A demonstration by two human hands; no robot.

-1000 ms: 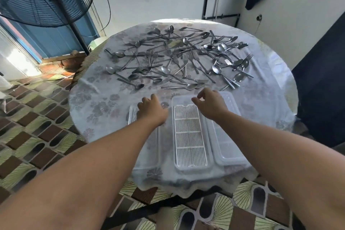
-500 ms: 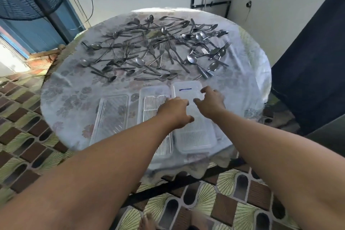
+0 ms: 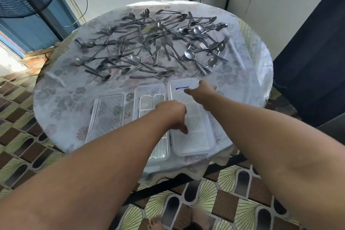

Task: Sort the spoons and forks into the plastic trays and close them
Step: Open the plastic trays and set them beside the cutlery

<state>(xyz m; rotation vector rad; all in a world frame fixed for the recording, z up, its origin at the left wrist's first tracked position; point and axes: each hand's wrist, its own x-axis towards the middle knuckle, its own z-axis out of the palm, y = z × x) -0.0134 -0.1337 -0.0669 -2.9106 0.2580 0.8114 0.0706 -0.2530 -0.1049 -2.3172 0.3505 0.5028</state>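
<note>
A round table point(image 3: 61, 99) wears a glossy cloth printed with faded flowers. Near its front edge three clear plastic pieces lie side by side, each a long rounded rectangle with its long axis running from the person toward the far side. At the left is a ribbed transparent lid point(image 3: 107, 115), lying flat and apart from the others. In the middle is an open tray point(image 3: 149, 97) with a white slatted grid inside. At the right is a second tray point(image 3: 194, 132), also gridded, with a short blue mark at its far end; it sits just beside the middle one. The left hand point(image 3: 173, 115) hangs over the seam between the two trays, fingers curled downward with the tips on the right tray's grid. The right hand point(image 3: 202, 92) grips that tray's far right corner, thumb over the rim. Beyond the trays, a loose scatter of dull steel spoons and forks point(image 3: 153, 46) covers the far half, pointing every way, too many and too tangled to count.
</note>
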